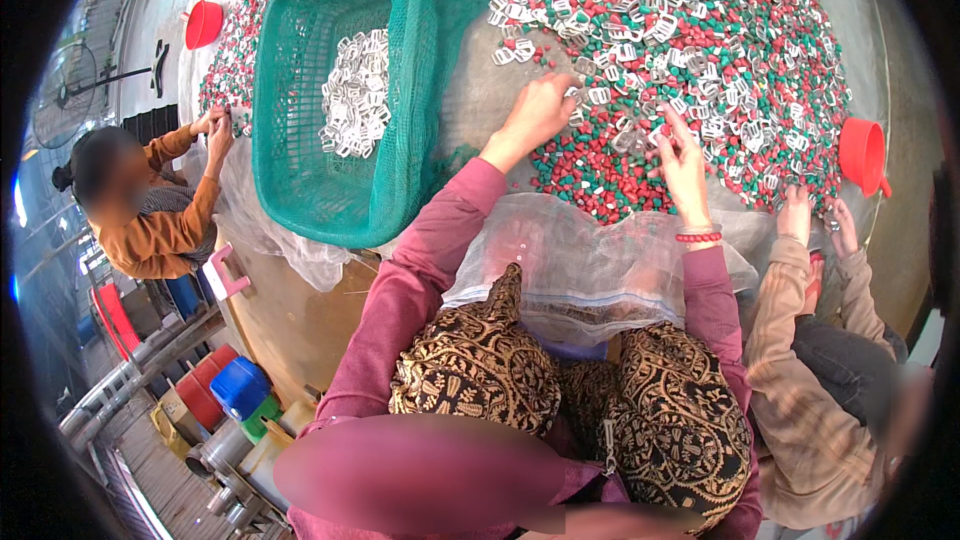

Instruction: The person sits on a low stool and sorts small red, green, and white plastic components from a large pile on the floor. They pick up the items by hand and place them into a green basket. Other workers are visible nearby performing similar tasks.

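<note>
- The big round grey counter [480,90] carries everything – a huge spread of small red, green and white plastic caps [700,50] with clear plastic ring pieces [640,35] mixed through it.
- A teal mesh plastic basket [345,90] sits on the left half of the counter, with a heap of the clear rings in its bottom.
- A clear plastic bag [590,260] hangs at the counter's near edge, mouth open under the pile.
- Two small red plastic scoops – one far left [203,23], one at the right rim [862,152].
- Left hand [535,112] lies on the caps, fingers curled down among them; can't tell if it has pinched anything.
- Right hand [680,155] has its fingertips closed on a clear ring at the pile's near edge.
- My guess: these bits are light, stiff and slippery, so pinch a ring by its rim.
- Other people's hands work the far left and right edges.
</note>
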Available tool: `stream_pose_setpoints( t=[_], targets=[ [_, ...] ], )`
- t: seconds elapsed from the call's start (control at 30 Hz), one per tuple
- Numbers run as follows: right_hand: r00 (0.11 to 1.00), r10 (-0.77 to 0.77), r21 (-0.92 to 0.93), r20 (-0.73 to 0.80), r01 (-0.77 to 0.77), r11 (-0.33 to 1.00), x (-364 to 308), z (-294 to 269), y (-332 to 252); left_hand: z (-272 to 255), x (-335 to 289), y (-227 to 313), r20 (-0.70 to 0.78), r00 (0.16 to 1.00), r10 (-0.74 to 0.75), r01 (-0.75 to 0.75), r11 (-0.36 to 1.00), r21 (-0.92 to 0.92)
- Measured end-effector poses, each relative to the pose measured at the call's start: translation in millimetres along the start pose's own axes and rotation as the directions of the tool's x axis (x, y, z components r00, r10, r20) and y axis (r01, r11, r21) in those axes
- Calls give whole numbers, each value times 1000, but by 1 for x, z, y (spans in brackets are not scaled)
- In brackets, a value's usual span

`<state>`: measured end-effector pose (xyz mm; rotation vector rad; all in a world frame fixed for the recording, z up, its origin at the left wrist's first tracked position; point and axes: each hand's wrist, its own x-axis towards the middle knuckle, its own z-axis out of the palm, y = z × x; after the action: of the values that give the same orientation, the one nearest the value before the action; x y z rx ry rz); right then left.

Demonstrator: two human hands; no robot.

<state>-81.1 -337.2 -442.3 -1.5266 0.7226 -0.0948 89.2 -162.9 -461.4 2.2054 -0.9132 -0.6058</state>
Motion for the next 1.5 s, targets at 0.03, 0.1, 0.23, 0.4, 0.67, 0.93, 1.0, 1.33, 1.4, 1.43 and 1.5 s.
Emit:
stream_pose_setpoints(
  t=[0.03, 0.1, 0.23, 0.4, 0.67, 0.93, 1.0, 1.33, 1.4, 1.43, 1.5],
  targets=[
    [998, 56, 129, -12, -54, 990, -5, -3, -5, -8, 1, 4, 50, 995, -85, 92, 982, -167],
    [991, 136, 264, 8, -133, 955, -10, -11, -10, -20, 1, 21, 188, 952, -242, 305, 710, -635],
    [989, 139, 191, 55, -147, 971, -7, -38, 7, -14, 3, 19, 483, 872, -77, 484, 279, -829],
    [997, 70, 131, -34, -65, 989, -12, -43, 1, 19, 3, 37, 364, 926, 98, -111, 994, 16],
    [989, -95, -384, -116, 43, 922, -11, -21, -6, 24, -3, 23, 337, 938, 80, -46, 993, -107],
    [932, -333, -649, 142, 342, 680, -4, 2, 23, -23, -2, 39, 463, 852, 245, 410, 237, -881],
    [944, -329, -559, 34, 291, 777, -1, -11, 22, -13, 3, 42, 491, 861, 130, 344, 562, -752],
    [976, 209, 404, -55, -170, 899, -15, -52, 7, 37, -11, 30, 131, 983, 129, -143, 984, 105],
    [972, 221, 277, -78, -192, 942, -17, -52, -2, 17, -5, 27, 95, 985, 146, -134, 984, -114],
    [978, 200, 311, -59, -173, 935, -18, -52, -6, 9, -4, 27, 105, 987, 125, -88, 949, -303],
    [990, 137, 530, 35, -135, 837, -19, -53, -7, -11, -3, 29, 367, 928, -60, 327, 602, -728]
  ],
)
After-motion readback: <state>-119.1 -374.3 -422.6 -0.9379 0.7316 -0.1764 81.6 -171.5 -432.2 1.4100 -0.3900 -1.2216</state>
